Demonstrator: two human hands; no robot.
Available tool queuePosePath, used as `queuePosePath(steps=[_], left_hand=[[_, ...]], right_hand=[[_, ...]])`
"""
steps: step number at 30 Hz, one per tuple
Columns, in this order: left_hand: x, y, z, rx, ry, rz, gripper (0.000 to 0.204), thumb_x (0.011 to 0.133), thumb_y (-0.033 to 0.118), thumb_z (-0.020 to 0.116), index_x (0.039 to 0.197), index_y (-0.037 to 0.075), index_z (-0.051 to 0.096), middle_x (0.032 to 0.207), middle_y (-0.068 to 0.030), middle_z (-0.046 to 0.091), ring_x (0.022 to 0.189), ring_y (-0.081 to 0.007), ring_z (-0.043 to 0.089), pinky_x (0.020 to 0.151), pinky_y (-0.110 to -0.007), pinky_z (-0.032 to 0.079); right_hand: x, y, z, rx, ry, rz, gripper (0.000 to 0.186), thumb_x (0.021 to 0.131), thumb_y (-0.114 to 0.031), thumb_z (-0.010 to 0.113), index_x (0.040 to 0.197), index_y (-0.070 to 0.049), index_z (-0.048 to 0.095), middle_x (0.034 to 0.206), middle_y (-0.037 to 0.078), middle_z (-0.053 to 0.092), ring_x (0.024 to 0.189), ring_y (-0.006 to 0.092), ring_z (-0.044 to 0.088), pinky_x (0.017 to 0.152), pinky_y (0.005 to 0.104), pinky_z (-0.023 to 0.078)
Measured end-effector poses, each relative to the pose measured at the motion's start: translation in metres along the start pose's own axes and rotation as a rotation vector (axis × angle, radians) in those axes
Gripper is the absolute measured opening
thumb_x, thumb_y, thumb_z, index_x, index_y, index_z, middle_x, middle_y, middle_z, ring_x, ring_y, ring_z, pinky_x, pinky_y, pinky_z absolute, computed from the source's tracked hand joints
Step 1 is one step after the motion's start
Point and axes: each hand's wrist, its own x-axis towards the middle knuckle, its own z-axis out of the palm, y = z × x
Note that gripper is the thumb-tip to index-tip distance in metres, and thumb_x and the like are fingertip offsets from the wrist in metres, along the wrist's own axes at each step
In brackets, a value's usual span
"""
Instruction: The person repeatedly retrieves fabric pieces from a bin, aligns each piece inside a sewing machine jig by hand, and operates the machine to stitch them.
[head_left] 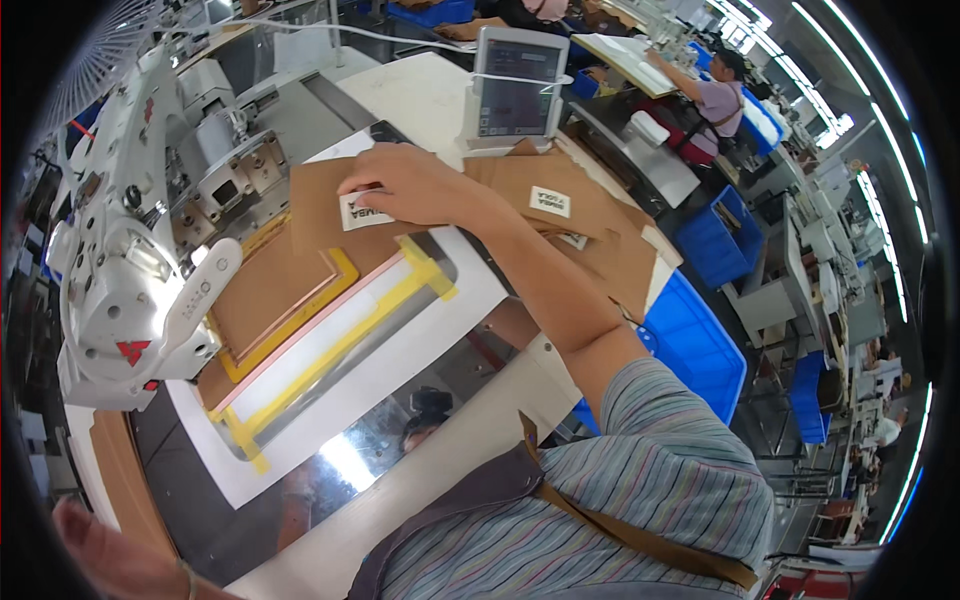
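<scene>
My right hand (405, 185) reaches across to a flat brown panel (320, 215), its bent fingers pinching at the white label (352, 213). The panel overlaps the far end of a work template (300, 385) with yellow tape along its slot. On that template, beside the sewing machine head (130, 310), lies another brown piece (265, 300) inside a yellow-edged frame (345, 265). My left hand (115, 555) is at the lower left, blurred and cut off by the dark rim, near the table's edge; its fingers are mostly hidden.
A stack of brown pieces (600, 255) with white labels lies to the right, below a control screen (515, 95) on a stand. A blue crate (695, 340) is beside the table. A shiny metal plate (370, 455) faces me. Farther off, a co-worker (720, 105) sits at another table.
</scene>
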Motion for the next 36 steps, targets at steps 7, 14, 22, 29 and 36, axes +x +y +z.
queuePosePath(steps=[7,14,22,29,36], left_hand=[[-0.087,-0.056,0.106,0.016,-0.465,-0.487,0.03,0.11,0.018,0.059,0.128,-0.002,0.073,0.128,-0.0092,0.074,0.121,-0.0189,0.065,0.104,-0.034,0.048],[-0.097,-0.107,0.138,0.317,-0.851,0.077,0.031,0.105,0.008,0.057,0.132,-0.002,0.068,0.128,-0.0224,0.069,0.125,-0.0402,0.06,0.109,-0.046,0.045],[-0.114,-0.14,0.192,0.171,-0.934,-0.254,0.03,0.1,0.009,0.067,0.127,-0.003,0.07,0.129,-0.0191,0.072,0.121,-0.0355,0.067,0.104,-0.044,0.05],[-0.094,-0.086,0.241,0.135,-1.061,0.105,0.035,0.104,0.012,0.067,0.139,0.005,0.068,0.141,-0.011,0.07,0.131,-0.0258,0.065,0.112,-0.038,0.048],[-0.093,-0.095,0.251,0.154,-1.051,0.197,0.042,0.108,0.022,0.064,0.148,0.01,0.064,0.151,-0.0083,0.065,0.139,-0.0278,0.059,0.121,-0.039,0.042]], right_hand=[[0.077,-0.013,0.121,0.116,-0.31,-0.054,0.026,0.089,-0.01,0.069,0.109,-0.016,0.084,0.105,0.008,0.079,0.103,0.0314,0.075,0.089,0.0449,0.059],[0.079,-0.039,0.162,-0.074,-0.334,-0.192,0.022,0.097,-0.011,0.067,0.111,-0.01,0.083,0.114,0.01,0.077,0.112,0.0305,0.071,0.098,0.0462,0.055],[0.076,-0.054,0.158,-0.014,-0.371,-0.116,0.021,0.096,-0.008,0.067,0.109,-0.01,0.083,0.111,0.01,0.078,0.112,0.0318,0.071,0.1,0.0473,0.053],[0.07,-0.046,0.17,-0.056,-0.218,-0.183,0.03,0.078,0.0,0.07,0.101,-0.014,0.084,0.099,0.011,0.08,0.099,0.0329,0.075,0.087,0.0453,0.059],[0.073,-0.057,0.154,0.006,-0.344,-0.075,0.022,0.096,-0.011,0.066,0.109,-0.01,0.084,0.113,0.012,0.077,0.108,0.034,0.073,0.098,0.0482,0.056]])
